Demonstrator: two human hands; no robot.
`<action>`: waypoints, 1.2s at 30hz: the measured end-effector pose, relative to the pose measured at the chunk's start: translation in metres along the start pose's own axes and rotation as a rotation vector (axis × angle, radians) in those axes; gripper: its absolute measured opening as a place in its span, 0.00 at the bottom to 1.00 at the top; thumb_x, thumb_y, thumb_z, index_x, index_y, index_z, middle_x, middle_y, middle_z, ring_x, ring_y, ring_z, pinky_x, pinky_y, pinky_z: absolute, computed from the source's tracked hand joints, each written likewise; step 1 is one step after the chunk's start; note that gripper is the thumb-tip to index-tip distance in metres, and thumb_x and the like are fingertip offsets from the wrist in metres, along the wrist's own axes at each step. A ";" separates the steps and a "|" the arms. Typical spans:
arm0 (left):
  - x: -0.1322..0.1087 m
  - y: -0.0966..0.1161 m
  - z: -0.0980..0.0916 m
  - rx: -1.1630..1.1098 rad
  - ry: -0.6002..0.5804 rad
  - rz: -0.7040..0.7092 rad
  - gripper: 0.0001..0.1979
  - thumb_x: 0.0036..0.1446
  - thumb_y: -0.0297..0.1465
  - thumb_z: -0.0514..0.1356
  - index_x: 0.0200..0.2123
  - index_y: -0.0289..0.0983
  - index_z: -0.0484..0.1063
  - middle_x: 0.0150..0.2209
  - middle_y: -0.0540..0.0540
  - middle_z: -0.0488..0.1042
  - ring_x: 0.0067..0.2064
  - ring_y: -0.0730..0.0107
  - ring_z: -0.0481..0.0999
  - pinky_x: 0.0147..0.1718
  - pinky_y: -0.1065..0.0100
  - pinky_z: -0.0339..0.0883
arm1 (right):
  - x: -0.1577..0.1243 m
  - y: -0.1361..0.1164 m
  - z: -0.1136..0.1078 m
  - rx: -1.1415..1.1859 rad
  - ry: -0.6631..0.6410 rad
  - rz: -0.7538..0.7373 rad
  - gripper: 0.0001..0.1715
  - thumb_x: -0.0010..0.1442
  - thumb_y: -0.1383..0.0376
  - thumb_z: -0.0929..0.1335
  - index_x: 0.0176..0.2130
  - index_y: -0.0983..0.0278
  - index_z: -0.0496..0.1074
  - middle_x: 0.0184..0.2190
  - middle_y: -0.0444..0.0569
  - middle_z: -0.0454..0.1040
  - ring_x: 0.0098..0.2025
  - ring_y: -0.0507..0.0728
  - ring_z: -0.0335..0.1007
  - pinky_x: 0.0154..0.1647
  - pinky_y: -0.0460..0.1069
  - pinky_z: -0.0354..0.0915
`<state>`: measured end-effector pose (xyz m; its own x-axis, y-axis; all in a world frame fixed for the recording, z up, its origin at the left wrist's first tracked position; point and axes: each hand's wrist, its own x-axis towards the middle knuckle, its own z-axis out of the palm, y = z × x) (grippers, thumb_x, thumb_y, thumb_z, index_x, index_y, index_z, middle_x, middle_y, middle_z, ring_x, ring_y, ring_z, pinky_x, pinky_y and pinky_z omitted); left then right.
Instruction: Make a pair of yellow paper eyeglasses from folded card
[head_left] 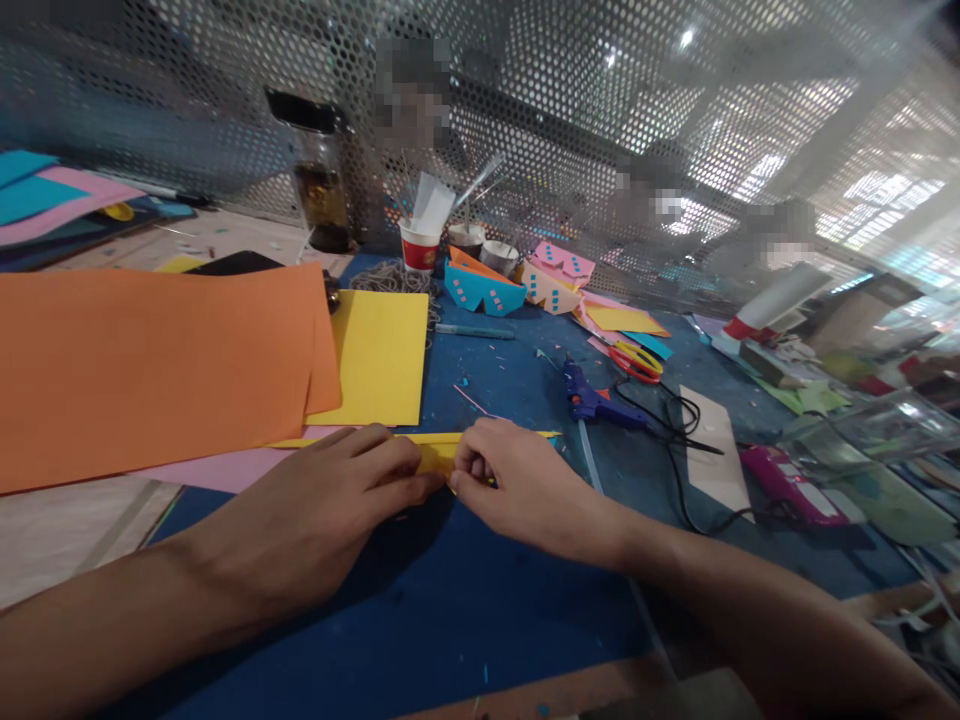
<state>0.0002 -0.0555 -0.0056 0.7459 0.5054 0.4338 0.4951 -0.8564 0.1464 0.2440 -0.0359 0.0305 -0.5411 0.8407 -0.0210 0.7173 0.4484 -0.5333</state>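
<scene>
The fingertips [466,468] of the right hand [525,488] are drawn narrow and pinch the folded edge of the yellow paper strip [429,440]. The fingers [401,470] of the left hand [330,510] are curled close together and bear down on the same strip, almost touching the right fingertips. The strip lies flat under both sets of fingers and runs out past them on either side, on the blue mat [450,610].

Step in hand, as judged: creasing a fold along the strip. A further pass calls for firm, even pressure along the fold line, with the edges kept aligned.

Just beyond the left fingers lie a pink sheet [225,467], a yellow sheet [379,355] and a large orange sheet [150,360]. Beyond the right fingers, apart from them, lie a blue glue gun [592,402] and scissors [636,361].
</scene>
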 end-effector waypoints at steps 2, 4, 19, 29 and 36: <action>0.000 0.000 0.000 0.002 -0.006 -0.001 0.25 0.63 0.15 0.52 0.53 0.41 0.79 0.46 0.42 0.81 0.43 0.54 0.76 0.39 0.56 0.68 | 0.000 0.000 0.000 -0.005 -0.001 0.002 0.11 0.66 0.71 0.71 0.32 0.62 0.68 0.33 0.44 0.73 0.38 0.54 0.67 0.40 0.50 0.59; 0.000 0.000 0.000 0.004 -0.017 -0.005 0.25 0.62 0.15 0.52 0.53 0.41 0.79 0.46 0.42 0.81 0.43 0.54 0.76 0.39 0.56 0.68 | 0.000 0.000 0.000 -0.012 0.001 0.003 0.10 0.66 0.71 0.71 0.33 0.62 0.68 0.34 0.44 0.73 0.38 0.54 0.67 0.40 0.50 0.59; 0.000 0.000 0.001 0.014 -0.043 -0.012 0.28 0.59 0.14 0.53 0.55 0.42 0.79 0.47 0.41 0.81 0.43 0.53 0.75 0.40 0.55 0.68 | 0.000 0.001 0.003 -0.032 0.013 -0.006 0.10 0.65 0.72 0.70 0.33 0.62 0.67 0.33 0.44 0.73 0.38 0.54 0.66 0.39 0.50 0.58; 0.003 0.002 -0.002 0.035 -0.024 -0.003 0.26 0.57 0.13 0.53 0.52 0.40 0.79 0.45 0.41 0.81 0.42 0.53 0.76 0.39 0.56 0.68 | 0.000 0.000 0.001 -0.042 0.004 0.001 0.10 0.65 0.72 0.70 0.33 0.62 0.67 0.34 0.44 0.73 0.38 0.54 0.67 0.39 0.50 0.58; 0.004 0.003 -0.003 0.012 -0.029 -0.040 0.25 0.57 0.13 0.54 0.49 0.41 0.79 0.45 0.42 0.80 0.42 0.54 0.76 0.38 0.58 0.67 | -0.003 -0.002 -0.006 0.012 -0.036 -0.014 0.09 0.67 0.70 0.71 0.35 0.62 0.70 0.36 0.45 0.74 0.38 0.53 0.68 0.41 0.50 0.60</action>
<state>0.0034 -0.0567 -0.0013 0.7380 0.5421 0.4019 0.5297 -0.8343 0.1526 0.2468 -0.0374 0.0364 -0.5665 0.8229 -0.0441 0.7046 0.4559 -0.5437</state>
